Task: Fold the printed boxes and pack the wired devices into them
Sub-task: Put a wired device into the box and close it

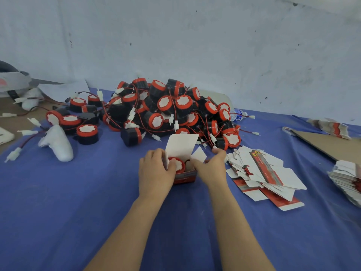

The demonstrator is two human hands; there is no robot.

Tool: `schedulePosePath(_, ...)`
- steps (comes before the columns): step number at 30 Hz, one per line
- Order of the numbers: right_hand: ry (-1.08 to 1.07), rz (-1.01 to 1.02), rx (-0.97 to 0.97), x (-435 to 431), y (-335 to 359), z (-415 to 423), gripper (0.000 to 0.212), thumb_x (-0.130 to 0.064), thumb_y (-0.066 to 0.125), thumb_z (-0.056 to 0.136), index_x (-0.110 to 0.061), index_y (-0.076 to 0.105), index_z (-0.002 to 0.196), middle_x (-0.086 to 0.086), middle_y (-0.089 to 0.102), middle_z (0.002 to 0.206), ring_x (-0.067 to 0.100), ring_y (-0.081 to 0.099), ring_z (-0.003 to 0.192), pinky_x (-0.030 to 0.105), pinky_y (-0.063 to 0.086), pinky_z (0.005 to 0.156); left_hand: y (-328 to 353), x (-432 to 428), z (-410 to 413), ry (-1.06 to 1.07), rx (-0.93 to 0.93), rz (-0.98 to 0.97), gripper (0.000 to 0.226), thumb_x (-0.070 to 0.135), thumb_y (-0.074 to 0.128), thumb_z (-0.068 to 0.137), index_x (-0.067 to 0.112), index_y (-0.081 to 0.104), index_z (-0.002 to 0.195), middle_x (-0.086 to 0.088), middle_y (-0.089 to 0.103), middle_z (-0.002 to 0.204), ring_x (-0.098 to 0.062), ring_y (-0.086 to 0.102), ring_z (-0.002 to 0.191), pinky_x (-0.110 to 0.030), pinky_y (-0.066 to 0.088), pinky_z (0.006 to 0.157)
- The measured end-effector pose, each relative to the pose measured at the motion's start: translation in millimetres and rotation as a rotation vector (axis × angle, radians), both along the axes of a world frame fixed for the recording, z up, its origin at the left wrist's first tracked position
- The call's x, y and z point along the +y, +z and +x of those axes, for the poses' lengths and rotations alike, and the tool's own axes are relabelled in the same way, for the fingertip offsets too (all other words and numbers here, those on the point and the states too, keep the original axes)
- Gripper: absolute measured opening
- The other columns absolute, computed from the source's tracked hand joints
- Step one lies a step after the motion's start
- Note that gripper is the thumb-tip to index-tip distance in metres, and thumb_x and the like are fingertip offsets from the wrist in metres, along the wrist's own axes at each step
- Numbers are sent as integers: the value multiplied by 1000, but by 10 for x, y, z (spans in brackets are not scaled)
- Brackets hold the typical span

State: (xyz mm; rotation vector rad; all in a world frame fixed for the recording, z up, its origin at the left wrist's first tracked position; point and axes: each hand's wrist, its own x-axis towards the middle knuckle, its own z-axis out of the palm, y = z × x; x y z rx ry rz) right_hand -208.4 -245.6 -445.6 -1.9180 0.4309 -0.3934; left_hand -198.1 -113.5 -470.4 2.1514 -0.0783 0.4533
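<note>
From the head camera, a blue cloth (78, 202) covers the work surface and runs back to a pale, scuffed wall (195, 45) flecked with dark specks. At the middle of the cloth stands the printed box (185, 178), its red front facing the camera and its white lid flap (181, 143) standing upright. A wired device (176, 164) sits inside the open top, red cap and white centre showing.

The left hand (156, 171) grips the box's left side, fingers curled round it and the thumb lying on the device's rim. The right hand (211, 167) grasps the right side, fingers wrapped behind and the thumb at the opening.

Just behind the box is a heap of devices (166, 108) (black bodies, red caps, thin wires ending in white plugs), spreading leftwards. A plastic bottle (237, 115) lies at the heap's far right edge. A loose pile of flat boxes (267, 173) lies just right of the right hand, and a second stack (347, 178) sits at the right edge near a cardboard sheet (328, 141). A white lump (56, 143) rests on the cloth at left.
</note>
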Motion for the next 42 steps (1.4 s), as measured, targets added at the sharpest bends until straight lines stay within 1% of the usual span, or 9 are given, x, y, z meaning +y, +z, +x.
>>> schedulePosePath(3,72,-80,-91,95,-85,27,25,-2,56,86,-21,42,91,-5,51,74,8,46,62,14,35,46,-1,-14,-26,15,-23,-20,47,36,66,87,20,45,125,2,37,121,-14,47,94,-27,42,74)
schedulePosePath(5,140,-219,-125,148,-114,37,31,1,52,86,-26,39,77,-4,49,67,9,43,58,16,34,44,2,-21,-43,-79,-34,-100,54,39,68,84,23,41,127,5,38,124,-9,47,93,-26,44,73)
schedulePosePath(10,405,-202,25,-101,-54,-10,10,-24,63,89,-28,54,88,-1,54,100,8,51,79,14,37,60,47,56,30,-267,170,-595,27,38,32,103,28,56,109,4,63,113,-9,63,94,-27,53,77)
schedulePosePath(16,292,-135,-92,-63,-132,1,12,-18,59,93,-20,52,102,-1,55,93,9,49,67,9,38,53,-26,87,29,-323,10,-326,32,3,48,97,35,49,96,5,54,93,5,52,60,-8,42,54)
schedulePosePath(21,523,-192,-85,-148,-99,-60,62,-8,56,93,-32,32,145,-11,43,137,5,53,106,10,44,80,-37,99,44,-287,-5,-307,38,-11,39,92,21,53,78,0,61,114,-16,58,96,-32,53,76)
schedulePosePath(25,706,-169,125,-285,-54,-117,56,-31,64,91,-40,39,140,-15,24,142,0,45,115,5,41,86,13,192,87,-363,123,-382,34,5,37,100,18,66,88,11,62,120,-7,56,109,-17,48,79)
schedulePosePath(30,654,-138,3,-296,-61,-153,54,-23,67,89,-33,45,137,-14,51,124,0,58,94,8,46,77,-36,238,84,-519,83,-178,24,29,65,89,33,61,113,18,52,127,0,50,115,-24,48,96)
schedulePosePath(36,584,-85,-93,-278,-111,-105,39,-17,70,86,-34,58,119,-21,58,109,-4,60,88,13,50,74,-24,230,82,-467,-95,-54,23,29,65,90,40,59,109,35,50,108,23,47,100,-5,43,83)
schedulePosePath(42,604,-48,-63,-282,-129,-81,26,-25,53,98,-45,53,116,-20,56,115,10,60,101,20,52,86,-58,216,106,-433,-124,-2,30,22,60,94,24,63,124,22,52,118,8,48,108,-17,44,96)
